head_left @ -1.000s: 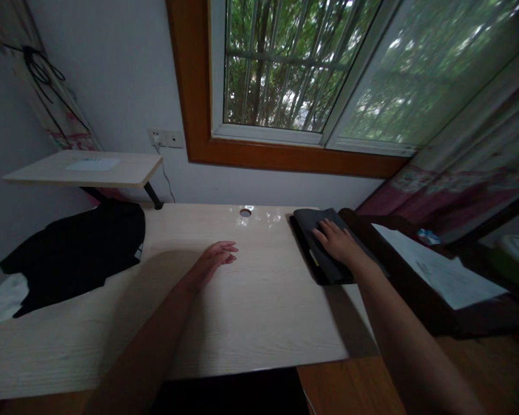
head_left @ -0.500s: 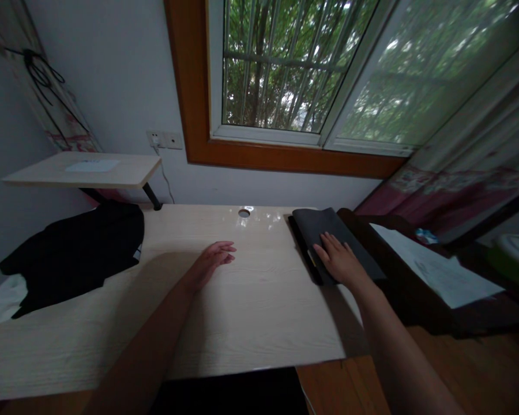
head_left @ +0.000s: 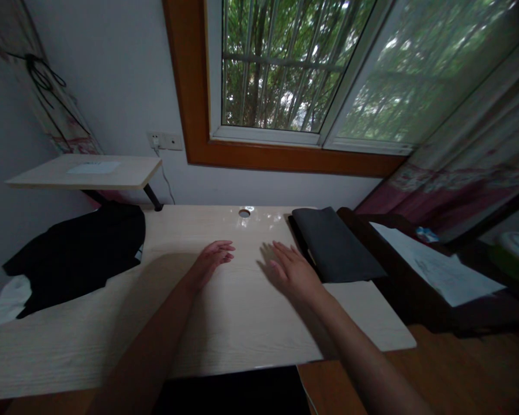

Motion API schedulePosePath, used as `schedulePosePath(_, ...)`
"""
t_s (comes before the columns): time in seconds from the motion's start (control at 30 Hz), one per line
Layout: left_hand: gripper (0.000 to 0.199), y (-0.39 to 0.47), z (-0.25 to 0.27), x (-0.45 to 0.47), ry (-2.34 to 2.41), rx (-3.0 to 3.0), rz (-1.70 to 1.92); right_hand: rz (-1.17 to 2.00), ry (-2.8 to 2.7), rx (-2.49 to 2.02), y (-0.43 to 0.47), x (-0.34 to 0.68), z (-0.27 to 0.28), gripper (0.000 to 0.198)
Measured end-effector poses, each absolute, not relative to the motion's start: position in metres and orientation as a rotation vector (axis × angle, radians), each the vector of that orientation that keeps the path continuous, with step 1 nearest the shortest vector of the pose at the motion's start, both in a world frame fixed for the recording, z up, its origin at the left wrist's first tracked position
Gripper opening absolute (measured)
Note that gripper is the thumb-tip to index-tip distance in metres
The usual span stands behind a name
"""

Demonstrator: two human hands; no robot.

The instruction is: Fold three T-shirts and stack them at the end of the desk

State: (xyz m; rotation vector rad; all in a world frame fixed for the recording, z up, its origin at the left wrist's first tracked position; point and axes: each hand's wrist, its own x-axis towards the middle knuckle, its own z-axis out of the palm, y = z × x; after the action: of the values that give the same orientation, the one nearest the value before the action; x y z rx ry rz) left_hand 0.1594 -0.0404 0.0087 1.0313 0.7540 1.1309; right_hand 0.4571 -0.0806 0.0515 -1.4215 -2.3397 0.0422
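Note:
Over the middle of the pale wooden desk (head_left: 246,323) is my left hand (head_left: 210,262), its fingers stretched out and holding nothing. My right hand (head_left: 294,271) is likewise empty, fingers extended, just left of a dark grey folder (head_left: 335,245) and apart from it. The folder lies flat at the desk's right end, with a black layer showing along its left edge; I cannot tell what that layer is. A black cloth, perhaps a garment (head_left: 86,248), lies crumpled at the left, well away from my left hand.
A raised wooden shelf (head_left: 134,173) on black legs stands at the back left, with a paper (head_left: 94,167) on it. White cloth or tissue (head_left: 11,300) pokes out by the black cloth. A round cable hole (head_left: 244,213) is near the back edge. Right of the desk, sheets of paper (head_left: 436,265) lie on a dark surface.
My right hand has come off the dark grey folder and moved left over the bare desk. The folder stays where it was, and my left hand has hardly moved.

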Motion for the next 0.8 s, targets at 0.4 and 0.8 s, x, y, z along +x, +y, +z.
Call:
schedulePosePath(0.4,0.028,-0.037,0.014,0.154,0.951,0.965,1.452,0.226,-2.232,-1.224,-0.042,0.377,0.009,0.042)
schedulePosePath(0.8,0.020,-0.032,0.002,0.153,1.202,1.165,1.529,0.262,-2.223,-1.179,-0.039,0.385,-0.005,0.037)
